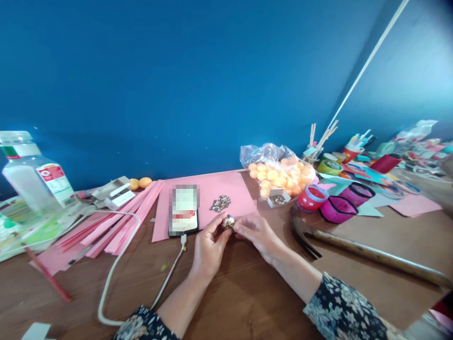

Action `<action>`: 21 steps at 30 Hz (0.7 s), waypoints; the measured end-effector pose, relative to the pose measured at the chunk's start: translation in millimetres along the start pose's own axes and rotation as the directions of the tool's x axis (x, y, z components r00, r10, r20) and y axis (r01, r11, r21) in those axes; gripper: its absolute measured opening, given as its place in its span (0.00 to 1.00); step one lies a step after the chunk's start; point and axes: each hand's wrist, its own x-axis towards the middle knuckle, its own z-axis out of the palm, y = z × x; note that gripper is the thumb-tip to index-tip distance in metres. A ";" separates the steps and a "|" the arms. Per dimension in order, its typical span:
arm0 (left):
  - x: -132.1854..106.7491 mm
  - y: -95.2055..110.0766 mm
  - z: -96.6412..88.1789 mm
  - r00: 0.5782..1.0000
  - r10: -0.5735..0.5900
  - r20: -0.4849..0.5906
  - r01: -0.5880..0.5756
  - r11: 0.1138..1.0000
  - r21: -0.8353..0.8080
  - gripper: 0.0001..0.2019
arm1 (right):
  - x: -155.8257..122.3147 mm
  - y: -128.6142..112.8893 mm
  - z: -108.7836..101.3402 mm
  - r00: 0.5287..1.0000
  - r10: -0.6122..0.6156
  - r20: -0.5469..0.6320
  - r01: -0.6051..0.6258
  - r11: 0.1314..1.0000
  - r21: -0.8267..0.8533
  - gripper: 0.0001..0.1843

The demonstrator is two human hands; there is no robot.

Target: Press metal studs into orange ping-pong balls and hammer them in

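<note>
My left hand [209,248] and my right hand [256,232] meet over the wooden table [230,293], both pinching one small round object covered in shiny studs [228,221]. It sits at the near edge of a pink paper sheet [207,200]. A small heap of loose metal studs [220,203] lies on that sheet just beyond my fingers. A phone [183,210] on a white cable lies on the sheet to the left of my left hand.
A claw hammer [354,250] lies to the right. A bag of orange balls [281,172], a small box of studs [278,199], red and magenta cups [336,200], craft clutter, pink paper strips [116,222], a plastic bottle [30,174] and a red pencil [46,274] surround the work area.
</note>
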 end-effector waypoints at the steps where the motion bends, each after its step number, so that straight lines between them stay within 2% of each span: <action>1: 0.0 -0.4 -0.2 1.000 -0.004 -0.001 0.004 1.000 -0.008 0.21 | -0.1 -0.1 0.4 1.000 -0.005 -0.001 0.005 1.000 0.000 0.16; 8: -1.0 1.7 -0.7 0.999 -0.044 0.014 0.045 0.998 -0.041 0.21 | -1.3 -2.9 3.9 1.000 -0.016 -0.015 0.016 1.000 -0.002 0.16; 21: -1.7 1.9 0.5 1.000 -0.015 0.002 0.015 1.000 -0.018 0.21 | 2.5 5.8 2.7 0.999 -0.022 -0.049 0.022 1.000 -0.005 0.16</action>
